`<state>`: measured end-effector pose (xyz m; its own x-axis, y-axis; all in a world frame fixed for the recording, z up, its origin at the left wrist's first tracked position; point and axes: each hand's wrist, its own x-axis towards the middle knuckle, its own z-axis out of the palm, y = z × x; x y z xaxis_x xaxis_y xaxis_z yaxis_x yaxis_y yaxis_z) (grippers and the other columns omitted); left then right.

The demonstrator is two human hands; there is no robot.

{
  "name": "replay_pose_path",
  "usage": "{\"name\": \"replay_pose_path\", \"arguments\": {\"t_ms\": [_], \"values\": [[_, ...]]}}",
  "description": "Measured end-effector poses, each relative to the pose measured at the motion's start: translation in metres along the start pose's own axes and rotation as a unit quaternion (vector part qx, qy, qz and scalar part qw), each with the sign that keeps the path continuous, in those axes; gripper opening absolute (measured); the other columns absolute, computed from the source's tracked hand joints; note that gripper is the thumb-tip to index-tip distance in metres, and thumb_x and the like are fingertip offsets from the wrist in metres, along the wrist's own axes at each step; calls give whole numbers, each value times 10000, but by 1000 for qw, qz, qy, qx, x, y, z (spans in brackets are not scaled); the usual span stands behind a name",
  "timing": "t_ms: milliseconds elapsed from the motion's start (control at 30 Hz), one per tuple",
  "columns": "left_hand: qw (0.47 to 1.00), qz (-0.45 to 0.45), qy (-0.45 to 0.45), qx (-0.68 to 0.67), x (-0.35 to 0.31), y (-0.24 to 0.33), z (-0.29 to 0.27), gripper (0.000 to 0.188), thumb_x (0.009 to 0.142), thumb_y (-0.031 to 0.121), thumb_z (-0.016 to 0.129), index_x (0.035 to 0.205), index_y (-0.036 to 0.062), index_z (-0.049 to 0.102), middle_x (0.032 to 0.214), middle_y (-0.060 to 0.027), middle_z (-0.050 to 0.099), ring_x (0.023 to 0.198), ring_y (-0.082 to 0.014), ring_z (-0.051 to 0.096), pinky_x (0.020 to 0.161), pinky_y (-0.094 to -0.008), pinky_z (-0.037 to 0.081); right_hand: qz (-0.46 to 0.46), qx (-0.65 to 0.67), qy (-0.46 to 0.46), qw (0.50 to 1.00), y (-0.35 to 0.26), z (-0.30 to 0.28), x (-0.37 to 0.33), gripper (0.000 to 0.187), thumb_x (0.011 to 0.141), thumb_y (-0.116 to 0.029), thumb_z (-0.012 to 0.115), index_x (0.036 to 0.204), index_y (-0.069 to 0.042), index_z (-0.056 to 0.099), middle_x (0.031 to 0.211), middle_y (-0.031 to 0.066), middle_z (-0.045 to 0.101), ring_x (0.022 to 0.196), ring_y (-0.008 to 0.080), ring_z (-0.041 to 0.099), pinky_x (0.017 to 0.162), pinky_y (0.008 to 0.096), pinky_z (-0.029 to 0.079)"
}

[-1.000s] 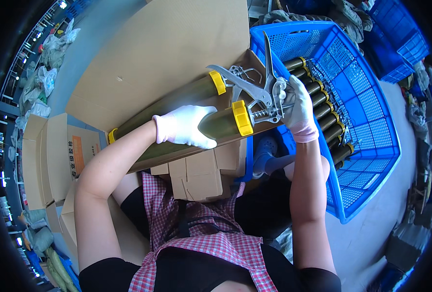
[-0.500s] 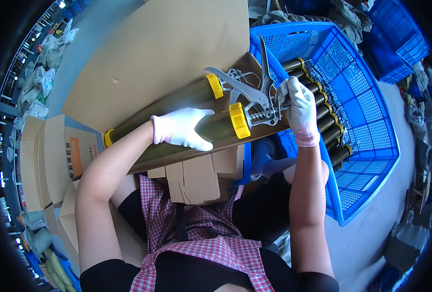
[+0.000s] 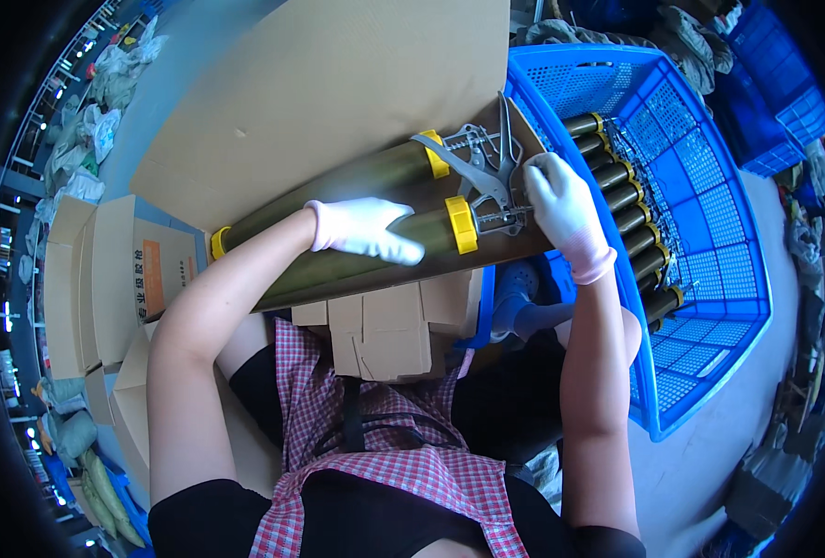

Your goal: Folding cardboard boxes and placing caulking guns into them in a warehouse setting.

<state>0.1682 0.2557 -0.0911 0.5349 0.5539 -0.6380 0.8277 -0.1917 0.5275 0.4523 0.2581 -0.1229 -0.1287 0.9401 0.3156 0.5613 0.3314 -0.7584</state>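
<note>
Two caulking guns lie side by side in a long open cardboard box (image 3: 319, 79), with olive-green barrels, yellow end caps and silver handles. My left hand (image 3: 366, 230), in a white glove, rests over the barrel of the near caulking gun (image 3: 431, 232) with its fingers apart. At that gun's handle end, my gloved right hand (image 3: 563, 206) is closed by the box's end wall, its fingertips curled around the rear rod; the exact grip is partly hidden. The far caulking gun (image 3: 357, 179) lies behind, its handle overlapping the near one's.
A blue mesh crate (image 3: 710, 344) stands at the right, holding several similar caulking guns (image 3: 631, 219) in a row. Folded cardboard boxes (image 3: 375, 335) are before me and at the left (image 3: 106, 288). More blue crates (image 3: 771, 84) stand at far right.
The near caulking gun has gone down deeper into the box beside the far one. My left hand has loosened from its barrel and opened. My right hand has shifted slightly right in the picture.
</note>
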Motion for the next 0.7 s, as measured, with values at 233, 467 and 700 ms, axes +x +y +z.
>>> {"name": "replay_pose_path", "arguments": {"t_ms": [233, 467, 700], "values": [[975, 27, 103, -196, 91, -14, 5, 291, 995, 208, 444, 1193, 66, 603, 1078, -70, 644, 894, -165, 569, 808, -309, 471, 13, -227, -108, 968, -27, 27, 36, 666, 770, -637, 655, 660, 20, 654, 626, 184, 636, 588, 331, 653, 570, 396, 527], [851, 123, 125, -495, 118, 13, 12, 284, 947, 30, 472, 1222, -8, 531, 1236, -89, 585, 1075, -164, 583, 961, -278, 458, 47, -300, -102, 947, -33, 31, 35, 869, 643, -741, 695, 923, 77, 608, 723, 192, 679, 701, 298, 702, 630, 358, 558], [981, 111, 159, -15, 93, -6, -13, 259, 948, 125, 525, 1158, -13, 589, 1160, -147, 626, 1073, -249, 584, 962, -319, 446, -15, -264, -60, 962, -30, 47, 43, 730, 714, -683, 678, 809, 38, 608, 635, 171, 639, 633, 317, 675, 581, 368, 541]]}}
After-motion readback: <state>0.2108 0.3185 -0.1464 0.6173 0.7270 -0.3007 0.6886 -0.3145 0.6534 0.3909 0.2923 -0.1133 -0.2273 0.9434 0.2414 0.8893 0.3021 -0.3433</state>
